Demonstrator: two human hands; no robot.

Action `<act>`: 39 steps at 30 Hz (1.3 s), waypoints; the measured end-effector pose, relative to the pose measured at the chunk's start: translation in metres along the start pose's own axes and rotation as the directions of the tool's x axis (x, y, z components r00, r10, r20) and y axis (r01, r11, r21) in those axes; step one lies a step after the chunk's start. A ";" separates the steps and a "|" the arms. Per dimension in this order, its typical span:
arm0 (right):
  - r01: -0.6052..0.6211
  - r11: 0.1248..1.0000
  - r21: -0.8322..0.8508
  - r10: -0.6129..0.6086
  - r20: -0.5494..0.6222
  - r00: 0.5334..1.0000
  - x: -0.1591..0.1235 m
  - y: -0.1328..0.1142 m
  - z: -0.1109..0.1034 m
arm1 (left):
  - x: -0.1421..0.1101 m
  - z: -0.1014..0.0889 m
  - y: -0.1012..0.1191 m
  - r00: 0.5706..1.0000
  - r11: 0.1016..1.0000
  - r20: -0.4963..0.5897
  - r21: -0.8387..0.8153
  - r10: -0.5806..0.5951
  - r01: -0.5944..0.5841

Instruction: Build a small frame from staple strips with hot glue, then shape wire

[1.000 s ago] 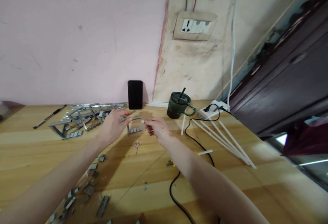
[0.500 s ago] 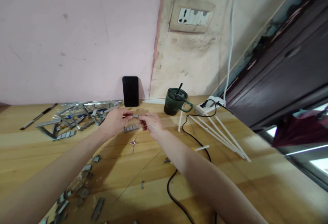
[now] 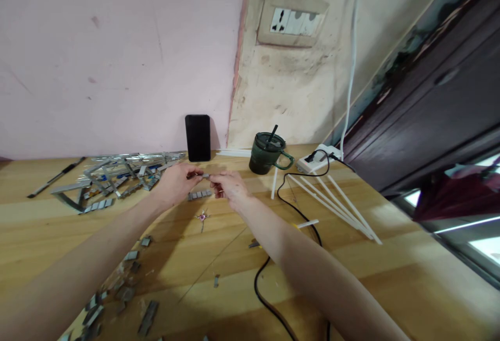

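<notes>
My left hand (image 3: pixel 180 182) and my right hand (image 3: pixel 231 187) meet over the table below a black phone. Pinched between the fingertips of both is a small flat grey piece (image 3: pixel 205 176), partly covered by my fingers. Just under it lies a grey strip marked off in segments (image 3: pixel 200 194), touched by neither hand as far as I can see. Closer to me rests a small silver star-shaped ornament with a pink centre (image 3: pixel 202 217). The fingers of both hands are closed; some of my right fingers curl under and are partly hidden.
The phone (image 3: pixel 198 138) leans on the wall beside a dark green lidded mug (image 3: pixel 266 154). Metal strips and frames (image 3: pixel 105 179) heap up left, near a pen (image 3: pixel 57 177). Grey scraps (image 3: pixel 127 293) lie front left. White sticks (image 3: pixel 336 205), a black cable (image 3: pixel 261 294) and a power strip (image 3: pixel 318 158) occupy the right.
Both hands stay together on the small grey piece with hardly any movement. The whole view has shifted very slightly.
</notes>
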State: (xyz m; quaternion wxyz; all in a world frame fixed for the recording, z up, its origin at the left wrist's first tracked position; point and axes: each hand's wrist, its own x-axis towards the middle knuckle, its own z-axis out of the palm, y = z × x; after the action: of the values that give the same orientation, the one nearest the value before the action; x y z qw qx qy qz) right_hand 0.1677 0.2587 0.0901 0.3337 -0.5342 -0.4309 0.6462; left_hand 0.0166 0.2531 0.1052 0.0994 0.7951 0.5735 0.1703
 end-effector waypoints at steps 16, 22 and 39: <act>0.128 0.913 -0.387 -0.138 0.002 0.990 0.003 0.005 -0.012 | 0.001 -0.002 -0.001 1.000 0.999 0.003 -0.031 -0.029 0.030; 0.337 0.630 -0.700 -0.257 0.221 0.941 -0.014 0.016 -0.009 | 0.000 -0.004 0.001 0.999 0.997 0.004 -0.063 -0.044 0.044; 0.540 0.258 -0.801 -0.238 0.489 0.839 -0.025 0.039 -0.009 | -0.028 -0.026 0.014 0.969 0.969 -0.153 -0.185 -0.194 0.165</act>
State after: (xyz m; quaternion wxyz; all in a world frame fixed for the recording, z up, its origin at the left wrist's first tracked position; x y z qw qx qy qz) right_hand 0.1828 0.2220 0.0644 0.0660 -0.4078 -0.8742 0.2552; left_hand 0.0105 0.2210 0.1297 0.1331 0.7108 0.6329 0.2764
